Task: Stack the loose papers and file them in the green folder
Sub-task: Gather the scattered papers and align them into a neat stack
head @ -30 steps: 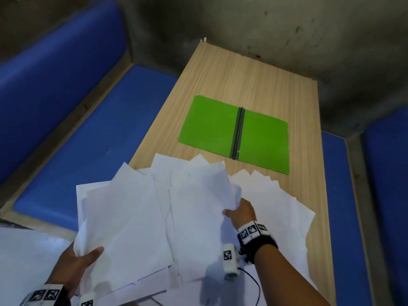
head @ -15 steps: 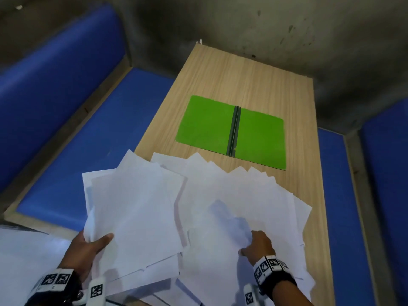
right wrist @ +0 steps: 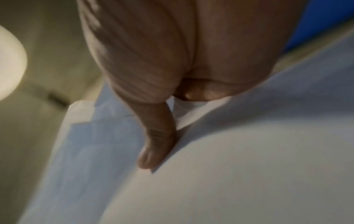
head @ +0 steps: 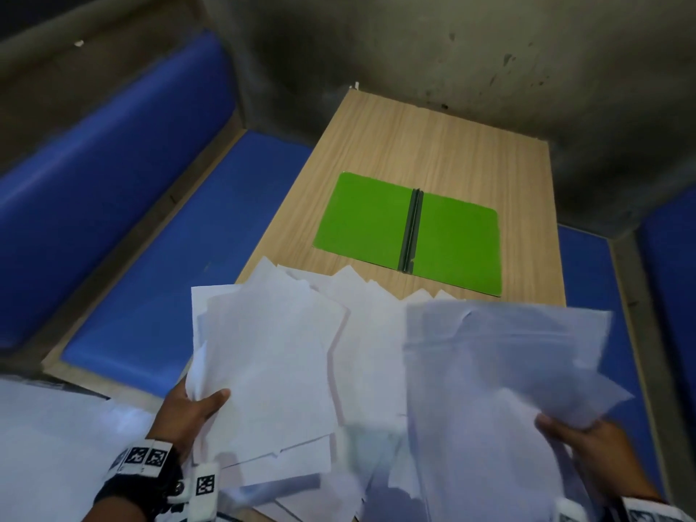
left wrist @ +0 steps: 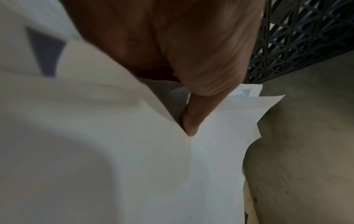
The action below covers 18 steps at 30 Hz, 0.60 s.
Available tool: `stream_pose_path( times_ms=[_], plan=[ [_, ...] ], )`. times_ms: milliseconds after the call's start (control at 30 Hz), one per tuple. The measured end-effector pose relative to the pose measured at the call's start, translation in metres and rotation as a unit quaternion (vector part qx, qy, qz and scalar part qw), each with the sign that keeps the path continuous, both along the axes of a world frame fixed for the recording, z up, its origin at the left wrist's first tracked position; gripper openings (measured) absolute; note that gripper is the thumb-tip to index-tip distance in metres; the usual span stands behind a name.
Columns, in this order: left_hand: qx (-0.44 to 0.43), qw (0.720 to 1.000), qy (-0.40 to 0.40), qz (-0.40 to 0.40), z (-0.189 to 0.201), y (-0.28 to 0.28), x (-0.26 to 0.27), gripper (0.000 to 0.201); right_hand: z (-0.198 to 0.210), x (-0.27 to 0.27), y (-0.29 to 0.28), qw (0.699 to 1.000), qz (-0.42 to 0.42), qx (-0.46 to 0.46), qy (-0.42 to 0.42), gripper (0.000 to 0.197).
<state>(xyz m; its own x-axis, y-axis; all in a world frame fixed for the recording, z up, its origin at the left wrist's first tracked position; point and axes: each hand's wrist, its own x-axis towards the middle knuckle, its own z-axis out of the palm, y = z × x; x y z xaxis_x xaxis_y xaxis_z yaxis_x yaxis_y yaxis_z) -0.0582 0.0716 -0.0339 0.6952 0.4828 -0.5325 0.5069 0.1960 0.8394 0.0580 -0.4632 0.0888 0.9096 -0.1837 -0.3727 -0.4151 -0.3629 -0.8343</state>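
- Left hand (head: 188, 410) pinches a sheaf of white papers (head: 271, 374) at its near corner, thumb on top; the left wrist view shows the thumb (left wrist: 193, 119) pressed down on the sheets.
- Right hand (head: 587, 442) pinches a second bundle (head: 501, 374) at its right edge, thumb on top, the sheets raised and blurred.
- More loose sheets (head: 361, 295) lie fanned on the counter (head: 433, 145) between the two hands.
- The green folder (head: 410, 231) lies open and flat on the counter, just beyond the papers, its dark spine up the middle.
- Judgement: gathering is under way. Best to bring the right bundle over the left one, sweep in the fanned sheets, then tap the edges square on the counter.
- Risk: a corner pinch lets thin sheets sag and slip, so support them from underneath.
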Motion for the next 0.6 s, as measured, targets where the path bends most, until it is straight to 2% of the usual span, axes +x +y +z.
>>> stream_pose_path(
  times_ms=[67, 100, 167, 267, 367, 500, 600],
  plan=[
    [-0.01, 1.0, -0.003, -0.009, 0.004, -0.011, 0.001, 0.037, 0.003, 0.002, 0.01, 0.996, -0.046, 0.073, -0.015, 0.021],
    [-0.015, 1.0, -0.004, -0.014, 0.009, -0.02, 0.002, 0.036, -0.002, 0.002, 0.019, 0.993, -0.063, 0.094, -0.018, 0.021],
    [-0.036, 0.999, -0.012, -0.031, 0.016, -0.039, 0.008, 0.037, -0.015, 0.003, 0.044, 0.989, -0.045, 0.138, -0.013, 0.029],
    [-0.075, 0.996, -0.011, -0.053, 0.025, -0.071, 0.016, 0.038, -0.042, 0.005, 0.092, 0.992, -0.031, 0.119, 0.024, 0.039],
    [-0.099, 0.991, -0.002, -0.085, 0.029, -0.096, 0.02, 0.04, -0.066, 0.006, 0.132, 0.981, -0.094, 0.163, 0.052, 0.04],
    [-0.137, 0.983, 0.016, -0.124, 0.026, -0.103, 0.013, 0.066, -0.065, 0.011, 0.141, 0.978, -0.163, 0.129, 0.014, 0.035],
    [-0.155, 0.978, 0.025, -0.139, 0.021, -0.099, 0.003, 0.061, -0.054, 0.017, 0.135, 0.98, -0.168, 0.099, -0.03, 0.045]
  ],
)
